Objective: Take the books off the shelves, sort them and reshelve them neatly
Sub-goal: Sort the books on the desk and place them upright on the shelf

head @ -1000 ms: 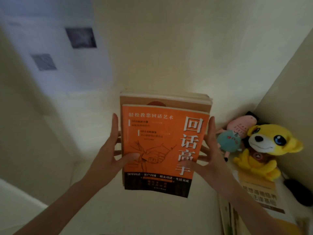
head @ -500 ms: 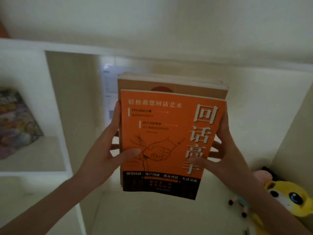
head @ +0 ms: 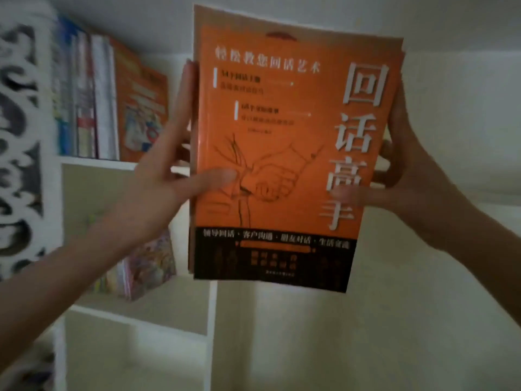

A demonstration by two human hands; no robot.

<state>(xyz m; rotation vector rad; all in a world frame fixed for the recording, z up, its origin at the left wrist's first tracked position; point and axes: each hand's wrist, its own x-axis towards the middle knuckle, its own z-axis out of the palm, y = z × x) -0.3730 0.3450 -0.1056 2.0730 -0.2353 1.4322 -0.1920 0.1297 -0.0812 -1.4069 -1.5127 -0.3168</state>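
Currently the stack of books point(head: 282, 153) is up in the air betw. both hands, in front of the white bookcase point(head: 95, 162), touching no shelf. Front vol. is an orange paperback point(head: 282, 218) w/ a big white Chinese title down its right side, a line-drawn handshake mid-cover and a black band at the bottom. A taller tan cover point(head: 225, 21) sticks out above it, so at least one more book sits behind.

Left hand point(head: 158, 190) grasps the stack's left edge: thumb flat on the front cover by the handshake, fingers up the edge and round the back. Right hand point(head: 417, 190) grasps the right edge likewise, thumb across the title, fingers behind.

The stack's bottom edge hangs above the bookcase's vertical divider point(head: 212, 320). On the upper shelf, a row of upright books point(head: 90, 94) ends w/ an orange one point(head: 141, 108) at its right end. In the compartment below, colourful books point(head: 149, 263) lean near the right corner. A blurred black-and-white patterned thing point(head: 19, 136) fills the view's left edge; can't tell what it is.
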